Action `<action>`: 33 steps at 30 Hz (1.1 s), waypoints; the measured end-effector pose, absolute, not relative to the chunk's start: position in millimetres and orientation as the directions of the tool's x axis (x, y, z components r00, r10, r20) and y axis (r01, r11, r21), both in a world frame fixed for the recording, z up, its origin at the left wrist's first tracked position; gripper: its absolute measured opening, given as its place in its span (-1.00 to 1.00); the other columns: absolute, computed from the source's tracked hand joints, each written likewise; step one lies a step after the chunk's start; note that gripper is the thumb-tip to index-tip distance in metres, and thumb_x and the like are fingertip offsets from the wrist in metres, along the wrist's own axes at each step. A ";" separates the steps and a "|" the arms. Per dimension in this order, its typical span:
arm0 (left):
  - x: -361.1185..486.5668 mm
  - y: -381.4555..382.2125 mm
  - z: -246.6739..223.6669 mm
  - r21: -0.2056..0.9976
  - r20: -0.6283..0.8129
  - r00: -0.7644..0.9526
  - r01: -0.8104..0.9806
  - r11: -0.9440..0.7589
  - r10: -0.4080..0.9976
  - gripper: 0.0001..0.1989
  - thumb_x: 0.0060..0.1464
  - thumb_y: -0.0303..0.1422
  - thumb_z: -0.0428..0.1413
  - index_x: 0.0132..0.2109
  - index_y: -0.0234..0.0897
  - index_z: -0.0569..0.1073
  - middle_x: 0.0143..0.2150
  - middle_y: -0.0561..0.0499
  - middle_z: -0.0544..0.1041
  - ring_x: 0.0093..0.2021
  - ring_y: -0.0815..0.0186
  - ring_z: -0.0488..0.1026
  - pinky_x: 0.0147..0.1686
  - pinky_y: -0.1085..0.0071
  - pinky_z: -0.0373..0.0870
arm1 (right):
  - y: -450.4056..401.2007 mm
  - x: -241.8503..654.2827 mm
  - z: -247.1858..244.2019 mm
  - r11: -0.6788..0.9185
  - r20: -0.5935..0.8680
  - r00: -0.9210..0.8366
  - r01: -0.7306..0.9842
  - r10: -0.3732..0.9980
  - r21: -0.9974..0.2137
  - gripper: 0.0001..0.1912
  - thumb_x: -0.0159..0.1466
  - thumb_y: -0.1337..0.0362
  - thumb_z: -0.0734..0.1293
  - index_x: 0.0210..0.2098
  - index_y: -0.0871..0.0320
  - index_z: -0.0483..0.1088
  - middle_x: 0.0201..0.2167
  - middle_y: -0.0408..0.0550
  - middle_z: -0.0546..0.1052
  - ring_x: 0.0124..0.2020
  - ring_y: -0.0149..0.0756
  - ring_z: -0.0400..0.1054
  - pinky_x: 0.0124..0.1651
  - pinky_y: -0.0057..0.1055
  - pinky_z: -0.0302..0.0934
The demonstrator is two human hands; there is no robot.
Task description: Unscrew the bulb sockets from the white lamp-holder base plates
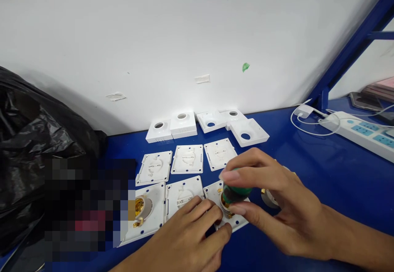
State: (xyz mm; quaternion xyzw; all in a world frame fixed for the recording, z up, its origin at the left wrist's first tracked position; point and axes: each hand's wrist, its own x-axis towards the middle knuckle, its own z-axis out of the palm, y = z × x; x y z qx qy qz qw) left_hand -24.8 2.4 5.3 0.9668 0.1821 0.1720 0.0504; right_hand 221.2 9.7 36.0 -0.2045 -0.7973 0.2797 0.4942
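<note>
Head camera | faces forward, down | close to left hand (pixel 193 233) (lower centre), right hand (pixel 286 206) | wall (pixel 178 38) across upper frame

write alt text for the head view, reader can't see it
The right hand holds a green handle over a white square plate, with the left hand at its left side. More white plates and covers with round holes lie on a blue table.
</note>
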 end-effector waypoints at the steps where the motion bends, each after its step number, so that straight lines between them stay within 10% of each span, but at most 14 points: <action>1: -24.6 2.5 5.3 0.163 0.314 0.873 0.337 -0.927 0.372 -0.76 0.37 -0.50 0.21 0.14 -0.27 0.50 -0.03 -0.05 0.61 0.01 0.10 0.55 0.14 0.15 0.51 | 9.8 220.9 35.7 0.757 0.674 -0.431 0.036 0.600 -0.652 -0.37 0.45 0.57 0.35 0.44 0.07 0.29 0.07 -0.03 0.54 0.07 -0.33 0.43 0.03 -0.39 0.47; 33: -24.5 3.3 6.8 0.164 0.261 0.884 0.356 -0.920 0.388 -0.74 0.34 -0.48 0.24 0.13 -0.26 0.50 -0.02 -0.06 0.61 0.04 0.11 0.56 0.22 0.14 0.51 | 6.7 224.0 40.6 0.758 0.674 -0.412 0.064 0.613 -0.649 -0.40 0.48 0.48 0.38 0.45 0.05 0.32 0.00 -0.01 0.50 0.01 -0.27 0.40 -0.03 -0.40 0.48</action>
